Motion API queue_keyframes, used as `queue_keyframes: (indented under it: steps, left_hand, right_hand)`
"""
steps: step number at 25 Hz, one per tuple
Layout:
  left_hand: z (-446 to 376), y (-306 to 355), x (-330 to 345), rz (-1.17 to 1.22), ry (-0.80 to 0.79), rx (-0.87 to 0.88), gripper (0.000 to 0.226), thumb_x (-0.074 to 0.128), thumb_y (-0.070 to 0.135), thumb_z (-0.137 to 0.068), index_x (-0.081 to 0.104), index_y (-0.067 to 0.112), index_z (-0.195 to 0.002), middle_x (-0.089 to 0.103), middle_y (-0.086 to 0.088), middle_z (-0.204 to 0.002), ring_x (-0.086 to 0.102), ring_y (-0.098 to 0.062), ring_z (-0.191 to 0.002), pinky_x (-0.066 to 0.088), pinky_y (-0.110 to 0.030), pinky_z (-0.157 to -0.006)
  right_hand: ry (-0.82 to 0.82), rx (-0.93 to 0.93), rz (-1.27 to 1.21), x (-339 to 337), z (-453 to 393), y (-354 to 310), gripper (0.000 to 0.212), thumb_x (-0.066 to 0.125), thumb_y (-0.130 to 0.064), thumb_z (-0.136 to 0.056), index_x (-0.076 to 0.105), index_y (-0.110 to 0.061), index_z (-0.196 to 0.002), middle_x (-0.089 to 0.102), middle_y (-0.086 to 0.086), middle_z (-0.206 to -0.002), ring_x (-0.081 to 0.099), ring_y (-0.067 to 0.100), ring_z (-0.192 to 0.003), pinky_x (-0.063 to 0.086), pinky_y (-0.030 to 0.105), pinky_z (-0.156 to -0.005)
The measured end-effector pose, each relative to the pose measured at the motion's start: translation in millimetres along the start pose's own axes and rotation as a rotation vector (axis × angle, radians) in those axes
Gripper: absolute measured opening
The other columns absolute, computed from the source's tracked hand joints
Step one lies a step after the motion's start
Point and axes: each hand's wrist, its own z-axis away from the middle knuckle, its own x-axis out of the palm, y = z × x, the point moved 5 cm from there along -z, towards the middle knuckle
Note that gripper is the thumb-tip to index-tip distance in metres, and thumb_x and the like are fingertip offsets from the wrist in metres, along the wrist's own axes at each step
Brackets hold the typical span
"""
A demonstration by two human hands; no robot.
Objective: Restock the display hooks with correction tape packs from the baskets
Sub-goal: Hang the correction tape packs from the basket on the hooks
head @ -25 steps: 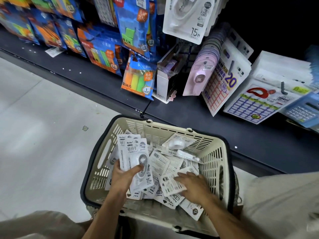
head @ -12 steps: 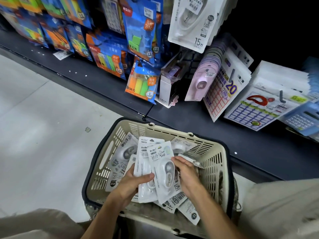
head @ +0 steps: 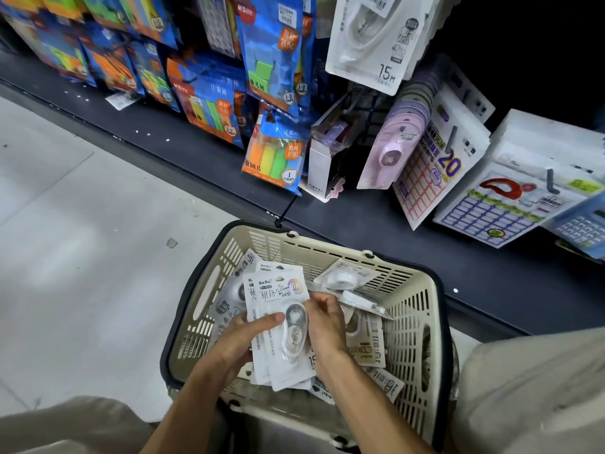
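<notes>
Holding a small stack of packs [head: 278,326] over the basket [head: 409,309], the left hand [head: 239,345] grasps it from below with the thumb across the front, while the right hand [head: 324,322] pinches its right edge. More packs lie loose in the basket, which stands on the floor [head: 82,240] against the shelf [head: 376,224]. Above the shelf's far edge hang a large white pack [head: 373,40] and pink ones [head: 389,149].

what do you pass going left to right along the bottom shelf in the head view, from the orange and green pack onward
orange and green pack → white box → pink correction tape packs → "20" sticker sheets → label sheets with the red mark
</notes>
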Motion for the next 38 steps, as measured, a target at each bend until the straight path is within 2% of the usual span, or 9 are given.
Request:
queue_keyframes:
  steps: [4,8,11,15,19,26,30,33,38]
  left_hand:
    - [-5.0,10.6,-4.3,-0.045,0.103,0.066,0.072,0.087,0.051,-0.046,0.071,0.024,-0.111,0.081,0.003,-0.100,0.077,-0.020,-0.094,0.059,-0.041,-0.085]
    - [-4.7,13.7,-6.7,-0.088,0.134,0.141,0.061,0.088,0.053,-0.057,0.074,0.026,-0.110,0.081,0.007,-0.100,0.078,-0.013,-0.092,0.059,-0.038,-0.085]
    - [-7.4,12.3,-13.0,-0.103,0.108,0.124,0.055,0.092,0.049,-0.064,0.076,0.022,-0.110,0.081,0.002,-0.103,0.078,-0.018,-0.094,0.059,-0.045,-0.091]
    - [-9.3,11.0,-4.1,-0.065,-0.033,0.063,0.081,0.095,0.054,-0.054,0.067,0.026,-0.125,0.078,0.002,-0.115,0.075,-0.019,-0.106,0.055,-0.045,-0.099]
    - [-5.6,15.2,3.9,-0.073,-0.119,0.088,0.083,0.094,0.063,-0.049,0.065,0.041,-0.124,0.076,0.011,-0.120,0.070,-0.013,-0.115,0.050,-0.037,-0.099]
    - [-9.2,26.4,-18.1,-0.070,0.120,0.145,0.073,0.097,0.042,-0.051,0.062,0.037,-0.114,0.080,0.010,-0.097,0.079,-0.014,-0.086,0.061,-0.043,-0.080]
    - [-0.5,31.9,-32.4,-0.026,0.163,0.216,0.060,0.096,0.042,-0.049,0.069,0.040,-0.103,0.081,0.006,-0.098,0.079,-0.018,-0.084,0.061,-0.032,-0.062]
    - [2.8,32.7,-39.1,-0.053,0.159,0.237,0.066,0.096,0.041,-0.050,0.068,0.034,-0.110,0.080,0.003,-0.102,0.079,-0.022,-0.088,0.062,-0.040,-0.070]
    - [6.7,29.0,-39.2,0.019,0.127,0.255,0.071,0.100,0.048,-0.042,0.070,0.035,-0.105,0.080,-0.005,-0.105,0.078,-0.030,-0.091,0.064,-0.037,-0.067]
  right_hand:
    - [0.051,0.003,0.011,9.1,-2.7,-4.8,0.005,0.058,-0.024,-0.099,0.061,-0.023,-0.095,0.075,0.007,-0.102,0.070,0.016,-0.077,0.050,0.024,-0.056]
    - [-0.123,0.057,0.059,24.2,-1.5,6.3,0.042,0.057,-0.069,-0.089,0.060,-0.034,-0.112,0.069,-0.007,-0.117,0.067,0.013,-0.101,0.054,0.034,-0.076]
    - [-0.144,-0.004,0.044,13.4,-9.2,-4.1,0.057,0.080,-0.062,-0.067,0.062,-0.021,-0.102,0.078,-0.002,-0.092,0.075,0.013,-0.078,0.054,0.024,-0.058]
    - [-0.256,0.012,0.071,8.4,-14.0,-17.0,0.066,0.085,-0.046,-0.074,0.046,-0.037,-0.127,0.071,-0.009,-0.111,0.074,0.002,-0.081,0.055,0.015,-0.056]
    - [-0.368,-0.017,0.244,24.9,-6.6,-7.4,0.105,0.084,-0.063,-0.066,0.026,-0.041,-0.151,0.051,-0.008,-0.148,0.056,0.018,-0.130,0.050,0.045,-0.105]
    - [-0.491,0.165,-0.018,26.9,-14.0,-0.6,0.066,0.029,-0.077,-0.094,0.069,-0.033,-0.124,0.073,0.006,-0.122,0.070,0.027,-0.113,0.053,0.050,-0.098]
    - [-0.256,-0.114,0.896,0.3,-34.9,13.5,0.046,0.053,-0.036,-0.103,0.045,-0.029,-0.147,0.056,0.001,-0.145,0.058,0.023,-0.126,0.043,0.039,-0.097]
    - [-0.465,-0.457,1.578,0.3,-44.2,32.0,0.099,0.064,0.001,-0.088,0.007,-0.032,-0.161,-0.003,-0.002,-0.170,0.020,0.029,-0.151,0.022,0.052,-0.120]
    - [-0.566,-0.640,1.912,5.1,-61.8,40.6,0.118,0.068,0.006,-0.082,-0.012,-0.033,-0.159,-0.024,0.001,-0.167,0.000,0.034,-0.154,0.010,0.055,-0.122]
